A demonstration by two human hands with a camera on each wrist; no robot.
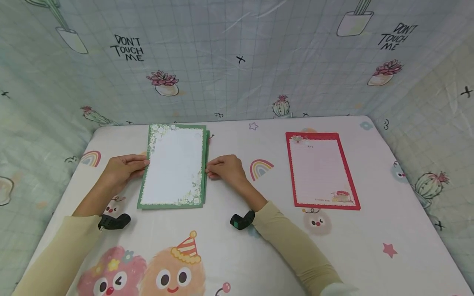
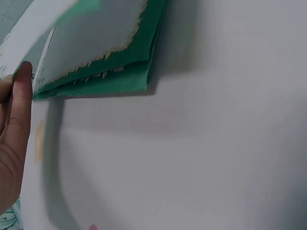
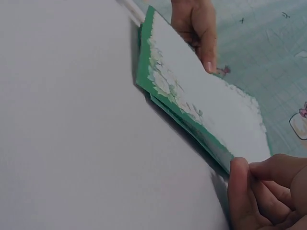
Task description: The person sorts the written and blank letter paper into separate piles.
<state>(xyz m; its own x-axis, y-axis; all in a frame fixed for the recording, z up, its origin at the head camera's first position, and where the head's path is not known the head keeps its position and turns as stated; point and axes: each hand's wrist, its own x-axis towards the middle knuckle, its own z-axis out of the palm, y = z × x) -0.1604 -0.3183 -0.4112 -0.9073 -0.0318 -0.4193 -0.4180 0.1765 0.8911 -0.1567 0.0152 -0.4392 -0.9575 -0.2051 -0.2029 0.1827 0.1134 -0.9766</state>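
Observation:
A small stack of green-bordered paper sheets [image 1: 174, 164] with white flower corners lies at the left of the table. My left hand [image 1: 124, 170] pinches its left edge, and my right hand [image 1: 226, 167] pinches the right edge. Seen from the left wrist, the top sheet lifts away from the green-bordered sheets [image 2: 122, 69] beneath, its edge held by the left hand [image 2: 14, 129]. In the right wrist view the right hand [image 3: 266, 194] grips the near side of the top sheet [image 3: 206, 100], with the left hand at the opposite edge.
A red-bordered sheet or stack of paper [image 1: 322, 172] lies on the right of the table. The white tablecloth [image 1: 274, 255] carries cartoon prints. Printed fabric walls [image 1: 207, 61] rise behind the table and on both sides. Each wrist bears a black device [image 1: 242, 220].

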